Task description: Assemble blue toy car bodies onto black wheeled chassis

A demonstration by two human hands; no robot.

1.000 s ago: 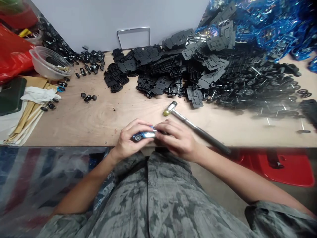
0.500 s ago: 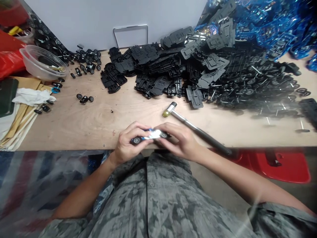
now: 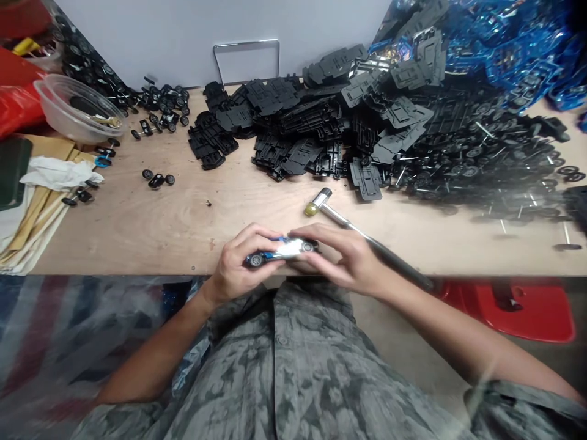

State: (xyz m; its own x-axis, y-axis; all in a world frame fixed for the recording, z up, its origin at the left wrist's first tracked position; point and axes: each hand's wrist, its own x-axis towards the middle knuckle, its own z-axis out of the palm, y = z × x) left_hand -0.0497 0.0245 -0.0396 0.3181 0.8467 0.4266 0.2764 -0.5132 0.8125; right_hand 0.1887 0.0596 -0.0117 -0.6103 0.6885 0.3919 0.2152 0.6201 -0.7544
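Observation:
A blue toy car [image 3: 288, 246] with grey-spoked wheels is held just above the table's front edge, its side shining brightly under the light. My left hand [image 3: 245, 256] is closed round the car's left end, fingers over the top and thumb below. At the car's right end, my right hand [image 3: 346, 256] has its fingers along the upper side and its thumb beneath, with a wheel showing between them. Behind my right hand lies a hammer [image 3: 348, 225] with a yellow-and-black head and a dark handle, slanting toward the front edge.
Black toy chassis plates [image 3: 275, 98] are heaped at the back. Wheels on axles [image 3: 472, 165] pile up at right, below blue car bodies [image 3: 504, 55]. A clear plastic tub [image 3: 59, 119] and loose wheel sets [image 3: 158, 179] are at left. A red stool [image 3: 536, 308] is below the table's right side.
My right hand has slid slightly right along the car, its finger and thumb a little farther apart, baring more of the right wheel. My left hand keeps its hold. The view has shifted slightly.

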